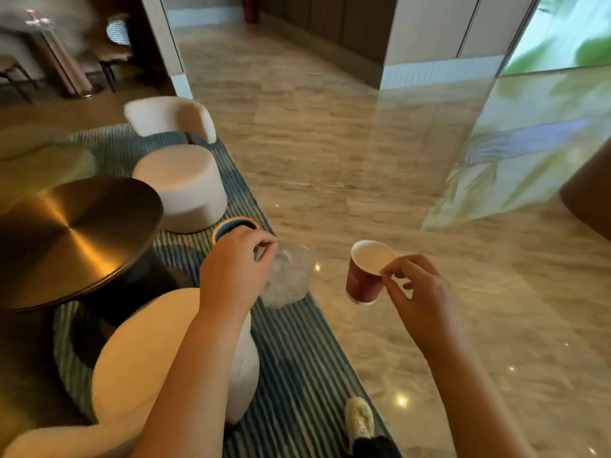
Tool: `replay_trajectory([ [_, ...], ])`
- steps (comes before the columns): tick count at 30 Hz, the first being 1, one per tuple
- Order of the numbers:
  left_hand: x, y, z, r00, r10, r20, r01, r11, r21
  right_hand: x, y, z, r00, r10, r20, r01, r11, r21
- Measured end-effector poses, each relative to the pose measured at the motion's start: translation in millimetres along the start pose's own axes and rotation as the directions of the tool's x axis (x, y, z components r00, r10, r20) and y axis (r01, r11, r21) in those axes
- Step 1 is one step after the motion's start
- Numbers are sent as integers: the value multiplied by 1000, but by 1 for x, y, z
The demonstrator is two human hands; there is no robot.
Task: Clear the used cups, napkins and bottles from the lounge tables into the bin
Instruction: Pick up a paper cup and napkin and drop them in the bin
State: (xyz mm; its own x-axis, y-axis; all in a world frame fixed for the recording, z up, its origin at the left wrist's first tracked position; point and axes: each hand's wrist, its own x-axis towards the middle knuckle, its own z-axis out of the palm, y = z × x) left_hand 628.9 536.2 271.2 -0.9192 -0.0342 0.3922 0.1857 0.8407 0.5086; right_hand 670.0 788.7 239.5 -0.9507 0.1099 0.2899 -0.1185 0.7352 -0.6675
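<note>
My right hand (418,294) pinches the rim of an empty red paper cup (363,276) and holds it over the marble floor. My left hand (236,269) grips a crumpled clear plastic bottle (289,276) together with a blue cup (231,228) with a pale rim, partly hidden behind the fingers. Both hands are held out in front of me, the left above the striped rug. No bin is in view.
A round brushed-metal table (66,239) stands at the left. White round chairs (180,183) sit on the blue striped rug (297,375). Glossy marble floor (363,160) stretches ahead and right. My shoe (360,418) shows at the bottom. A pillar (429,61) stands far ahead.
</note>
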Motion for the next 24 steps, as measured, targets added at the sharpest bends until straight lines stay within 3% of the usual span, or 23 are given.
replay_trajectory([
  [7, 100, 11, 45, 988, -103, -119, 108, 994, 33, 162, 38, -6, 982, -187, -21, 188, 980, 67],
  [13, 125, -22, 72, 931, -340, -134, 353, 931, 92, 236, 56, 51, 947, -283, 155, 262, 955, 139],
  [19, 178, -77, 77, 851, -468, -239, 508, 850, 143, 317, 38, 131, 860, -418, 293, 371, 906, 204],
  [24, 236, -147, 103, 785, -575, -230, 604, 793, 79, 395, 16, 208, 763, -507, 400, 470, 861, 196],
])
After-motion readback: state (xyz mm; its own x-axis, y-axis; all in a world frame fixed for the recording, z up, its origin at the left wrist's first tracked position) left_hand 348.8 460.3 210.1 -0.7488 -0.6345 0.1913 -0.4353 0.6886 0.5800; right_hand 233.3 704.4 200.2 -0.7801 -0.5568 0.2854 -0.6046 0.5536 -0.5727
